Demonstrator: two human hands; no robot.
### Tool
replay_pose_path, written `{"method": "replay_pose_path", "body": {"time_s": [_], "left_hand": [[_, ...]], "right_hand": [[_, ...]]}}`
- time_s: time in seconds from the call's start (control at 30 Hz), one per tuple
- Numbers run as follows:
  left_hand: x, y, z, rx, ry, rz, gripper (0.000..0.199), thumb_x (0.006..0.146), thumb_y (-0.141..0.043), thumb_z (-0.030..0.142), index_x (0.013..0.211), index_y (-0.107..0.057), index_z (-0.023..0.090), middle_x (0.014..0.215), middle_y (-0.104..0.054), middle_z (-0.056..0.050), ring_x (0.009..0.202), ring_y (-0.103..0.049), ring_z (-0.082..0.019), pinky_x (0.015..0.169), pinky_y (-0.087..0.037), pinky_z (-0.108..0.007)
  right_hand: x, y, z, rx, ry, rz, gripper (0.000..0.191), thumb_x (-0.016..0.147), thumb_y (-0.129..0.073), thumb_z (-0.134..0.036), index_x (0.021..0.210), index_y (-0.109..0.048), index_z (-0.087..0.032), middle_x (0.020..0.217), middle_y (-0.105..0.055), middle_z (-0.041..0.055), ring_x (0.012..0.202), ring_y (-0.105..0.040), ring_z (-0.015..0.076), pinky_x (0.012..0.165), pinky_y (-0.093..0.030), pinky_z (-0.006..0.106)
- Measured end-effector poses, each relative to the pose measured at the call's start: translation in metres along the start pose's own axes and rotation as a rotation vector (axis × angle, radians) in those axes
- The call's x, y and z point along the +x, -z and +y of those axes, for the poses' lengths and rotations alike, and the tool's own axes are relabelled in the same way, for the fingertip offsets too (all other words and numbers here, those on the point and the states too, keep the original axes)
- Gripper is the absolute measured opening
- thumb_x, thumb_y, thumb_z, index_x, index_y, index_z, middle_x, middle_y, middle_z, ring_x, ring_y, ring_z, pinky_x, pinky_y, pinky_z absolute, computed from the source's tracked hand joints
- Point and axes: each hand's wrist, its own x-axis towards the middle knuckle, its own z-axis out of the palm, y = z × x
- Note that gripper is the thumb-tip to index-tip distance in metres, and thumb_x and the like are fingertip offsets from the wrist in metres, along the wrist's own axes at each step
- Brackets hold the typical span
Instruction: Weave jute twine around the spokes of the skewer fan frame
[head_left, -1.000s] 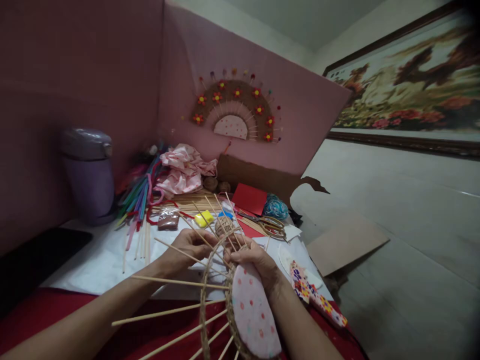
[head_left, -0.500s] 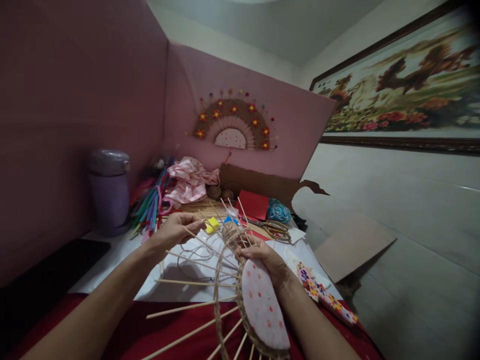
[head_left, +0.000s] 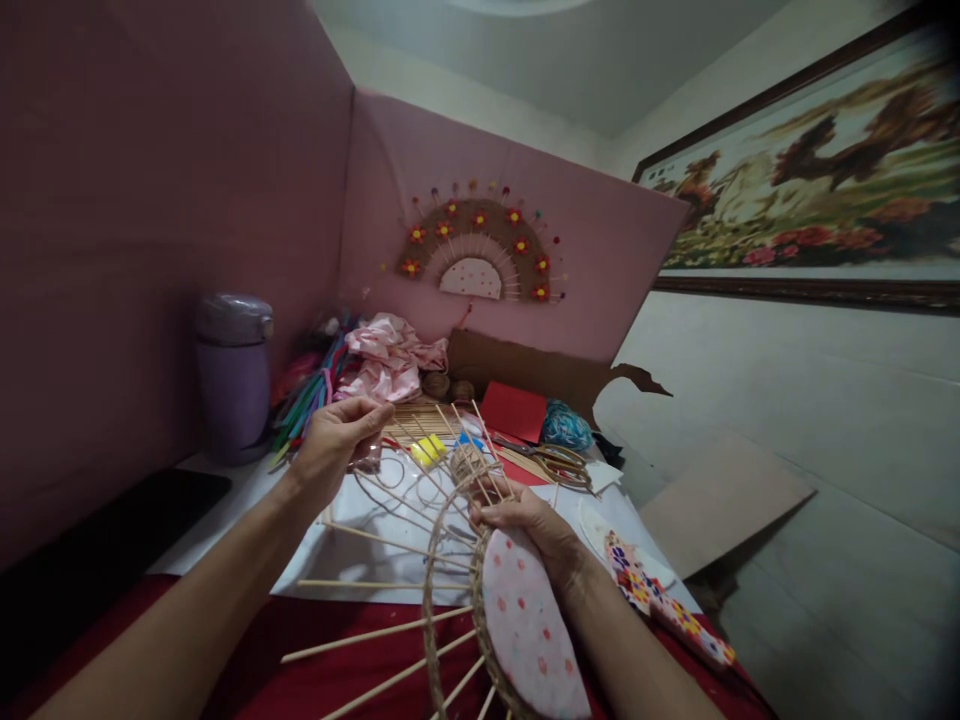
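My right hand (head_left: 536, 525) grips a half-round fan frame by its upper end. The frame has a white half-disc (head_left: 529, 625) with red dots, edged in brown cord. Thin wooden sticks (head_left: 367, 632) fan out from it to the left, with a cord arc (head_left: 430, 610) woven across them. My left hand (head_left: 341, 440) is raised left of the stick tips, its thumb and fingers pinched on thin brown twine (head_left: 379, 492), which is hard to follow near the fingertips. A ball of twine (head_left: 466, 462) lies behind the frame.
Scissors (head_left: 559, 462), blue yarn (head_left: 568, 425), red card (head_left: 514, 410) and a yellow piece (head_left: 427, 450) lie beyond my hands. A purple flask (head_left: 234, 380) stands left, near pipe cleaners (head_left: 304, 400). A finished fan (head_left: 480, 240) hangs on the pink board. Flower-patterned pieces (head_left: 664, 605) lie right.
My left hand has drawn back leftward and upward from the sticks, still pinched. The fan frame has dipped slightly in my right hand, and the whole view has shifted a little.
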Motion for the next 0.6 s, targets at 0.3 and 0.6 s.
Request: {"method": "replay_pose_path", "body": {"time_s": [0.3,0.6], "left_hand": [[0.003,0.009,0.0,0.086,0.155,-0.207,0.024,0.064,-0.069,0.026,0.051,-0.053,0.015,0.041,-0.039,0.006,0.038,-0.029,-0.004,0.039,-0.017,-0.019],[-0.006,-0.007,-0.017,0.457,0.408,-0.492,0.024,0.055,-0.072,0.029,0.048,-0.054,0.015,0.039,-0.04,0.006,0.038,-0.028,-0.006,0.039,-0.014,-0.021]], "right_hand": [[-0.007,-0.001,-0.011,0.1,0.079,0.019,0.038,0.058,-0.065,-0.007,0.095,-0.06,-0.014,0.073,-0.063,0.0012,0.064,-0.057,0.0095,0.061,-0.043,0.019],[-0.007,-0.002,-0.013,0.102,0.215,0.038,0.034,0.06,-0.061,-0.007,0.093,-0.06,-0.014,0.073,-0.063,0.0016,0.064,-0.056,0.0094,0.063,-0.043,0.019]]}}
